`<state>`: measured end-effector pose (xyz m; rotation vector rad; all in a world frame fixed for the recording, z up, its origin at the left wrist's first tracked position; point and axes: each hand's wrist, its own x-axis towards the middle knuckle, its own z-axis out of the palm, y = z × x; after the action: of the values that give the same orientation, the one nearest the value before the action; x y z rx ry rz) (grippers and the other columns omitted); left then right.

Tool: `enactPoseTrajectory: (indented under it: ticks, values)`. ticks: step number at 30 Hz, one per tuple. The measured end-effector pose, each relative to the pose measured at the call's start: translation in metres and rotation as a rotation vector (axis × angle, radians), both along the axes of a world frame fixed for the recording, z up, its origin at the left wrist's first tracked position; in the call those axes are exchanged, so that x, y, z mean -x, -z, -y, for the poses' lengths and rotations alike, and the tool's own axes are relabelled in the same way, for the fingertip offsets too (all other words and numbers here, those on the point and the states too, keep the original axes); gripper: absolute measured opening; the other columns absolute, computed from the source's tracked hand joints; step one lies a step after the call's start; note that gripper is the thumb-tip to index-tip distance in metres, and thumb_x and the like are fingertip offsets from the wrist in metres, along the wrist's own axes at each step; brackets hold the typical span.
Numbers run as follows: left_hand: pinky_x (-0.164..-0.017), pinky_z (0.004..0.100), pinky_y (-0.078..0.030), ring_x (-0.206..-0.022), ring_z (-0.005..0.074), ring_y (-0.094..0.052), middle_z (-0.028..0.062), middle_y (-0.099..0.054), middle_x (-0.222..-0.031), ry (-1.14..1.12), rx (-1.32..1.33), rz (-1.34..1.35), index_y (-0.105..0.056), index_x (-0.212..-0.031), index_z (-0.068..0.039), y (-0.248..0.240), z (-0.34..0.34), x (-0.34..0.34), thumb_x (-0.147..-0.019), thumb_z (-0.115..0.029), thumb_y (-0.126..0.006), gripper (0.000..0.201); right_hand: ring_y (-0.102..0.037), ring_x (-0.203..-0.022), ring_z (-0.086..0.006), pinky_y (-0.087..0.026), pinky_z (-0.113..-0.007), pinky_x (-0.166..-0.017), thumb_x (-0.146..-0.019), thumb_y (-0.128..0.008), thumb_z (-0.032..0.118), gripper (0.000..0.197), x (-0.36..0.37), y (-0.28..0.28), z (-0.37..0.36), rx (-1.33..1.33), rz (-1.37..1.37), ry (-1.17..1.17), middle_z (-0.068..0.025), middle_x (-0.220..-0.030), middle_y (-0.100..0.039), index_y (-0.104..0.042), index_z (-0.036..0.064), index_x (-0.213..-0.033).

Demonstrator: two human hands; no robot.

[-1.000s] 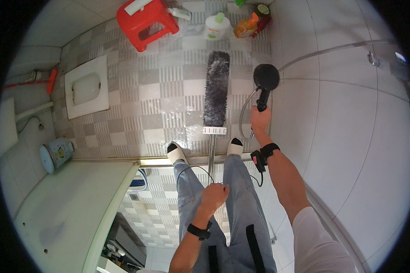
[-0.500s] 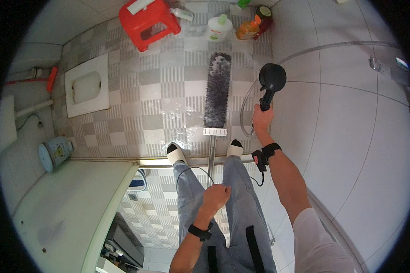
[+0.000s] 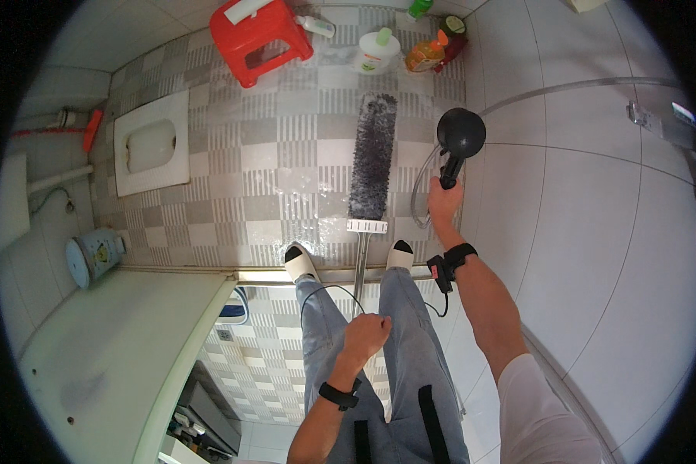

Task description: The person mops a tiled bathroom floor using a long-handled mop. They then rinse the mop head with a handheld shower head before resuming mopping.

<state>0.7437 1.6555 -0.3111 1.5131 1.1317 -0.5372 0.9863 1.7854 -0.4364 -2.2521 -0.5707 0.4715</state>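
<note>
- The two hands are apart: the left hand (image 3: 368,332) is nearer the body, the right hand (image 3: 445,203) reaches farther out and to the right.
- The left hand is a fist closed around the metal pole (image 3: 361,267) of a flat mop, in front of the jeans (image 3: 336,340).
- The right hand is clamped on the handle of a black shower head (image 3: 462,133), whose round head sits just beyond the fingers; whether water runs from it I cannot tell.
- The mop's shaggy dark grey head (image 3: 373,155) lies on the tiled floor (image 3: 243,158), straight ahead of the left hand and to the left of the right hand, with whitish foam at its far end.
- A white clamp bar (image 3: 366,226) joins pole and mop head, between the two hands in depth.
- A shower hose (image 3: 572,89) arcs off to the right, beyond the right hand.
- White slippers (image 3: 300,261) with dark toes stand on either side of the pole, ahead of the left hand.
- Well beyond both hands are a red stool (image 3: 298,52), a white bottle (image 3: 378,54) and an orange pump bottle (image 3: 424,57).
- A squat toilet (image 3: 178,147) is set in the floor, far to the left of the right hand.
</note>
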Motion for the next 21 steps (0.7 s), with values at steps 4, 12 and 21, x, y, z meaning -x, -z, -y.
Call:
enactPoseTrajectory:
  ticks: [4,12,21]
  values:
    - [-0.066,0.0450,-0.050,-0.074,0.0356,-0.061,0.0174,-0.063,-0.075,-0.003,-0.028,0.008,-0.066,-0.072,-0.003,0.000,0.004,0.001,-0.088,-0.033,-0.045,0.040,-0.048,-0.053,-0.0156,-0.041,-0.034,-0.052,-0.070,-0.062,0.006,0.016,-0.005,-0.002,-0.002,0.056,0.019,-0.051,-0.0112,-0.056,-0.050,-0.051,-0.0040,-0.069]
    - [-0.066,0.0451,-0.050,-0.073,0.0364,-0.061,0.0181,-0.063,-0.074,-0.020,-0.018,0.020,-0.066,-0.072,-0.002,0.000,0.006,0.005,-0.088,-0.033,-0.045,0.040,-0.048,-0.055,-0.0164,-0.042,-0.034,-0.055,-0.070,-0.061,0.005,0.014,-0.007,0.003,0.003,0.023,-0.096,0.023,-0.0117,-0.059,-0.052,-0.052,-0.0046,-0.072]
    - [-0.067,0.0455,-0.050,-0.073,0.0368,-0.061,0.0196,-0.063,-0.074,-0.011,0.006,-0.003,-0.066,-0.072,-0.002,0.001,0.011,0.003,-0.088,-0.033,-0.045,0.041,-0.049,-0.047,-0.0117,-0.039,-0.030,-0.044,-0.073,-0.061,0.007,0.014,-0.010,0.005,0.007,-0.052,-0.039,-0.058,-0.0047,-0.056,-0.050,-0.050,-0.0009,-0.069]
